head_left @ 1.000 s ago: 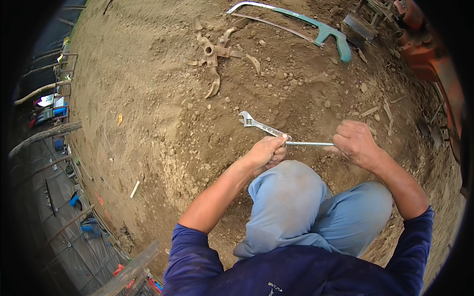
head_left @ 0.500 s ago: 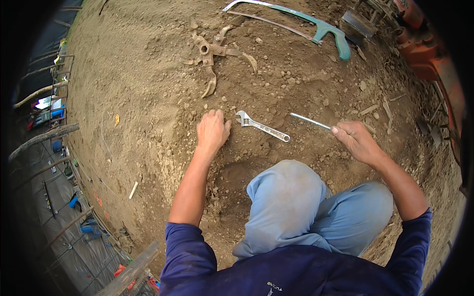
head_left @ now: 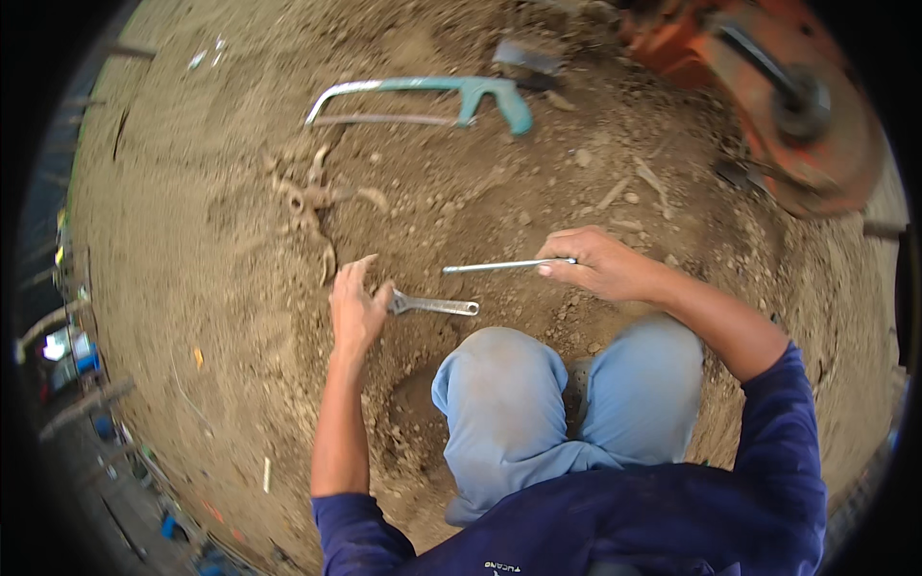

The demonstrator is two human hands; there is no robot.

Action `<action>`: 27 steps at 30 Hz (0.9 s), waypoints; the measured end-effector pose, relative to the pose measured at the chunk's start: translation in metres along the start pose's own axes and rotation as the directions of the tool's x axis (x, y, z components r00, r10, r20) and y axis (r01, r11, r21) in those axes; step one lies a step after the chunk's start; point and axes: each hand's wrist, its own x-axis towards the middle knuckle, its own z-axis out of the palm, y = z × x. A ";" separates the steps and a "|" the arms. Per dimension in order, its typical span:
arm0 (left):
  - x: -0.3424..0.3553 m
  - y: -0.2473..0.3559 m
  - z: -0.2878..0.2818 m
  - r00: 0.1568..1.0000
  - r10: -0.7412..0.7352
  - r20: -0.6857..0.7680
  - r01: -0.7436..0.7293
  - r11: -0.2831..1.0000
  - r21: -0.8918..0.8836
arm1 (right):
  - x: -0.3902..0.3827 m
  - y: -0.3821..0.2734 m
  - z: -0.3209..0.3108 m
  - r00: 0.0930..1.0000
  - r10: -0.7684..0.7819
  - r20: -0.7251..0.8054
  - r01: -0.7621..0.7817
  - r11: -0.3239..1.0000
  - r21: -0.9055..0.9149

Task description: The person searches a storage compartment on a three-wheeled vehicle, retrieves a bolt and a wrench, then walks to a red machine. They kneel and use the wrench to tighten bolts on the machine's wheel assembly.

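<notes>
Left hand (head_left: pixel 357 309): open, fingers touching wrench (head_left: pixel 434 305) at centre | Right hand (head_left: pixel 597 264): gripping rod (head_left: pixel 495 266), centre-right | Hands: apart

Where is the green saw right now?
In the head view, the green hacksaw lies on the dirt near the top, left of the orange machine and beyond both hands.
</notes>
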 end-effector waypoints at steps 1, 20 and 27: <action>0.005 0.032 -0.011 0.992 0.128 -0.004 -0.128 0.986 -0.108 | 0.000 -0.009 -0.001 0.999 -0.028 -0.042 0.027 0.999 -0.018; 0.043 0.346 -0.112 0.811 0.582 -0.058 -0.484 0.614 -0.623 | -0.290 -0.160 -0.071 0.321 0.389 -0.864 0.423 0.757 0.498; 0.083 0.433 -0.135 0.436 0.792 -0.428 -0.891 0.312 -0.330 | -0.302 -0.116 -0.145 0.025 0.376 -0.926 0.642 0.704 0.303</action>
